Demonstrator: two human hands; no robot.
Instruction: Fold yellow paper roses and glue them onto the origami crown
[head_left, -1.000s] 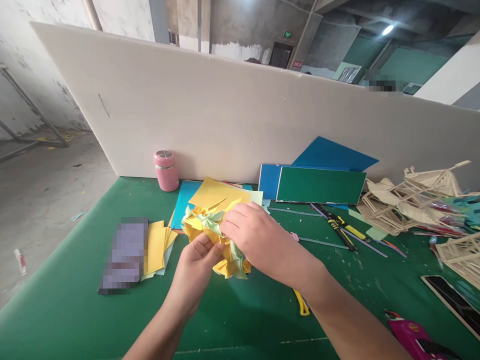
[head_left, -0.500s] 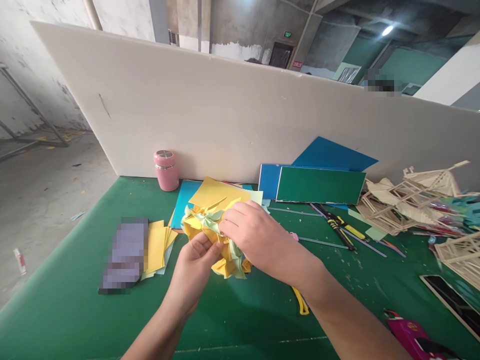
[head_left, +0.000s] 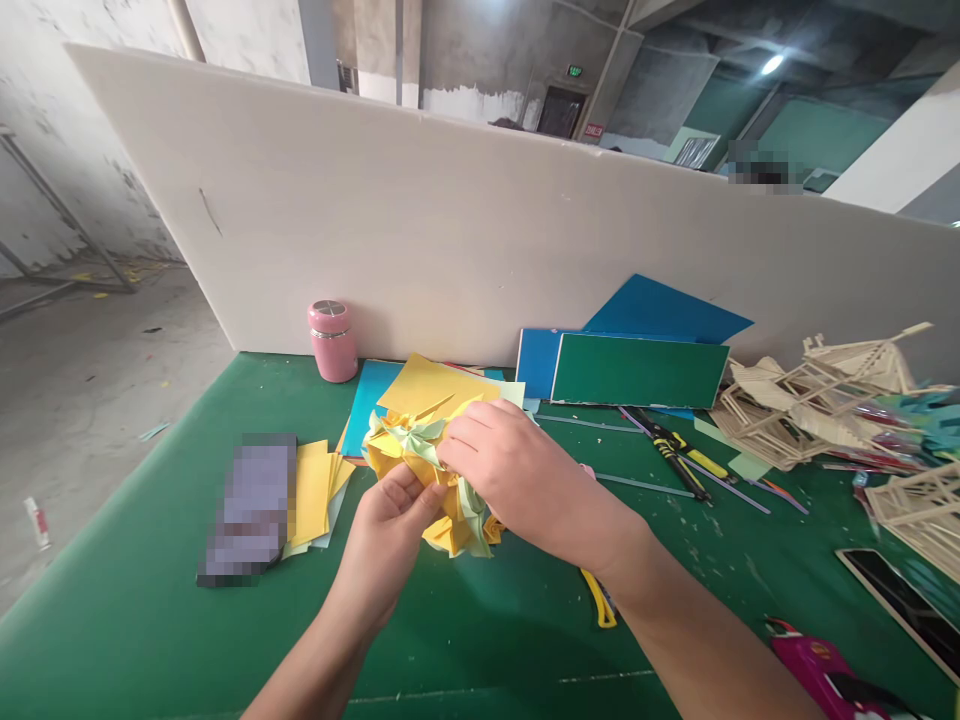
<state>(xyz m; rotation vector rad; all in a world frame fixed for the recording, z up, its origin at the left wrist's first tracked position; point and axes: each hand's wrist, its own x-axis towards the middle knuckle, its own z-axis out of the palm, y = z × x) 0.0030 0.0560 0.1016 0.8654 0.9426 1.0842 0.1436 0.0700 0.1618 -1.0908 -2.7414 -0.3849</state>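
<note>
A folded paper ornament (head_left: 450,535) in yellow and pale green, with pointed and curled pieces, is held above the table between both hands. My left hand (head_left: 396,525) pinches its lower left side between thumb and fingers. From the upper right, my right hand (head_left: 499,455) is closed on the same ornament, fingertips at a pale green piece near its middle. That hand hides part of the paper. Just behind lie a yellow sheet (head_left: 420,380) and a blue sheet (head_left: 371,410).
Left on the green table (head_left: 150,620) are yellow paper slips (head_left: 311,490) and a blurred dark item (head_left: 251,510). A pink flask (head_left: 334,345) stands by the white board (head_left: 375,220). To the right lie cutters (head_left: 675,455), wooden stick models (head_left: 795,410), a phone (head_left: 904,605) and a magenta tool (head_left: 814,670).
Both hands keep the same hold on the paper ornament. The view has shifted very slightly; otherwise nothing visibly differs.
</note>
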